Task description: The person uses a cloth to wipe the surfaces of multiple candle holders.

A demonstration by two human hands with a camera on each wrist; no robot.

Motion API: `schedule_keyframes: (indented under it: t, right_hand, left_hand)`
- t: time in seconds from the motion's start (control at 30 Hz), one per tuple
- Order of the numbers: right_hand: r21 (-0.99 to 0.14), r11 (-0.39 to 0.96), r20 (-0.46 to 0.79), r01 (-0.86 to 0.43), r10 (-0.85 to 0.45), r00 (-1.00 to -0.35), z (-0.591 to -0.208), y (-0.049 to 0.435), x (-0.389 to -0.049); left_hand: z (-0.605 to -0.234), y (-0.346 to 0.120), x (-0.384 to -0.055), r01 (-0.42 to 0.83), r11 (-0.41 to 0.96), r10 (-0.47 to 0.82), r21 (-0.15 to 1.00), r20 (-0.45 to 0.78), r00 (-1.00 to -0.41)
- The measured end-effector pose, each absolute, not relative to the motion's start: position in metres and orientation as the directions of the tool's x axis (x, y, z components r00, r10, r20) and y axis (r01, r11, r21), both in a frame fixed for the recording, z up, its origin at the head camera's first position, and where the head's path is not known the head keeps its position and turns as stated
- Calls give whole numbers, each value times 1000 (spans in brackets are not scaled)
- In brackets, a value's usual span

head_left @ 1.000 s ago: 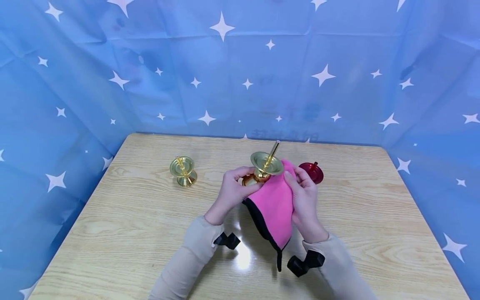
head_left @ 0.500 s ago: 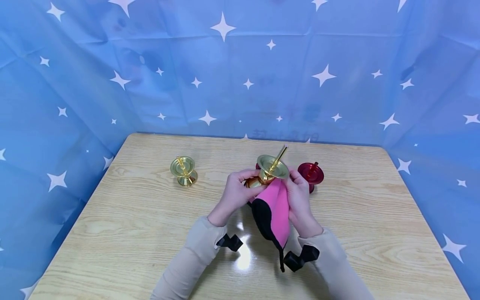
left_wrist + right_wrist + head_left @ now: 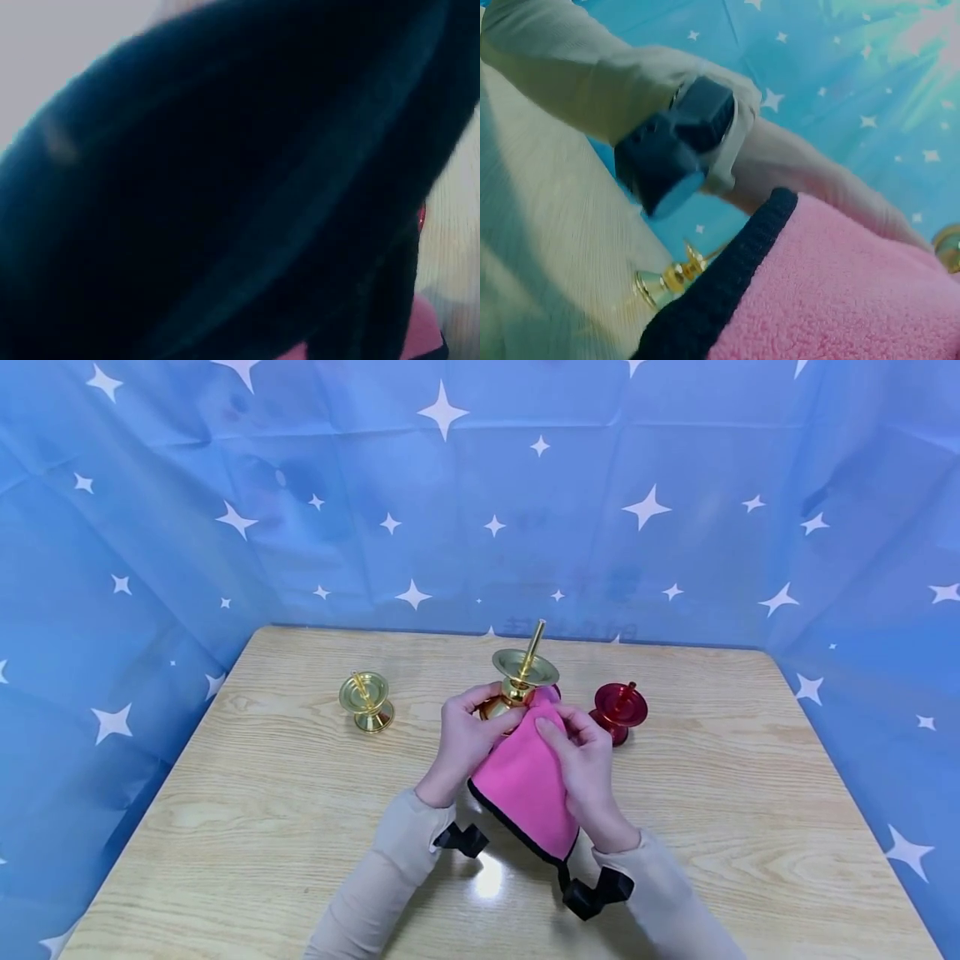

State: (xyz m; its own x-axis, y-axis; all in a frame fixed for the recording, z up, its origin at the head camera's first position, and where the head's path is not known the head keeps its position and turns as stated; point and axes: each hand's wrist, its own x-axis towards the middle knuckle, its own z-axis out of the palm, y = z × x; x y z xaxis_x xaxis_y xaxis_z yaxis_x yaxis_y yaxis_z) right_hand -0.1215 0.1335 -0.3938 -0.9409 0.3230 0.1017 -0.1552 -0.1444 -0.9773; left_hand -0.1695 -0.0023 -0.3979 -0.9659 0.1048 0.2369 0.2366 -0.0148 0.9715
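A person's arms in pale sleeves [image 3: 375, 885] reach in over the near side of a wood-grain desk [image 3: 232, 835], a black camera [image 3: 596, 893] strapped at each wrist. A bright glare lies on the desktop between them. Above it hangs a pink cloth [image 3: 525, 785] with black trim, its lowest corner toward the near side of the desk; the wrist view at right shows its fuzzy nap up close. The right hand [image 3: 588, 768] pinches the upper part of the cloth between thumb and fingers. The left hand [image 3: 461, 739] grips a gold candlestick [image 3: 517, 689] by its base, thumb on the near side, holding it tilted above the middle of the desk, tube leaning to the right. The cloth's gathered tip appears to lie against it below the dish, with a sliver of red showing just behind; what that belongs to is hidden. Farther back, a second gold candlestick [image 3: 367, 702] stands upright toward the far left corner, well apart from the hands. A red candlestick [image 3: 620, 706] stands upright on the other side, toward the far right corner, near the right hand. Beyond the far edge rises a blue backdrop [image 3: 480, 460] patterned with white four-pointed stars.
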Motion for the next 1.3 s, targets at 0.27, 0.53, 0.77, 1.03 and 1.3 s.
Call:
schedule_keyframes:
  t: [0.27, 0.53, 0.77, 1.03, 1.3]
  right_hand:
    - [-982, -30, 168, -187, 315, -934, -398, 144, -134]
    - [-856, 241, 495, -457, 135, -858, -394, 148, -124]
    - [-776, 263, 614, -574, 102, -783, -394, 147, -124]
    - [-897, 227, 421, -379, 176, -890, -399, 155, -133]
    - [-971, -238, -60, 7, 214, -975, -395, 151, -127]
  left_hand:
    - [-394, -3, -168, 228, -58, 168, 972, 234, -957]
    - [-390, -4, -169, 229, -11, 112, 973, 229, -967]
    - [-391, -2, -170, 210, -48, 123, 976, 215, -969]
    - [-392, -5, -168, 132, -180, 226, 975, 172, -959]
    - [-391, -1, -169, 88, -255, 171, 963, 135, -976]
